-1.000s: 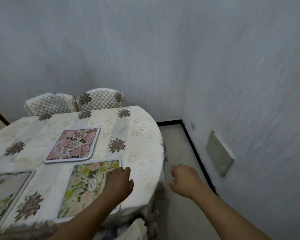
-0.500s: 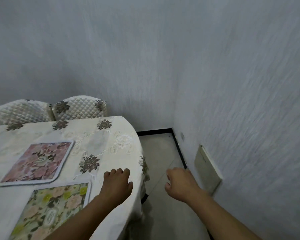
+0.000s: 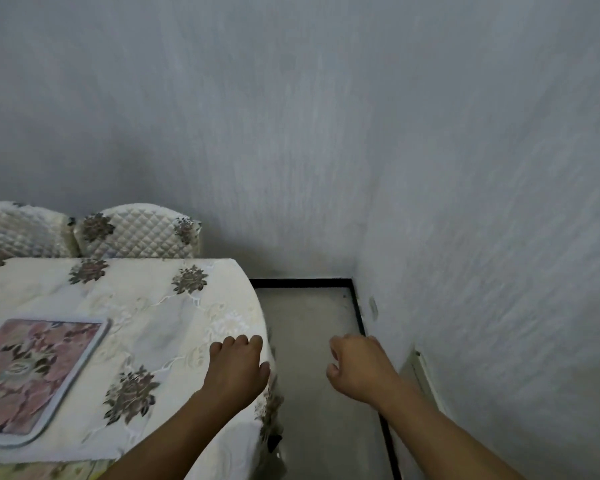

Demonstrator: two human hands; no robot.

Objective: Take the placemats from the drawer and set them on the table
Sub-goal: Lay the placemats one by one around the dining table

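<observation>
The view has swung right: only the pink floral placemat (image 3: 35, 379) still shows, flat on the bench (image 3: 174, 317), so placing looks finished. The left hand (image 3: 236, 370) has left the mat; it and the right hand (image 3: 357, 368) are loosely curled, holding nothing. Two quilted chairs (image 3: 136, 230) stand far, walls close right.

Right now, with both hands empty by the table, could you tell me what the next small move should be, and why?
Probably turn away from the table to fetch another placemat. Both the left hand and right hand hold nothing, fingers loosely curled, and the pink floral placemat already lies flat on the tablecloth. No drawer is in view here, so it would have to be found first.
</observation>
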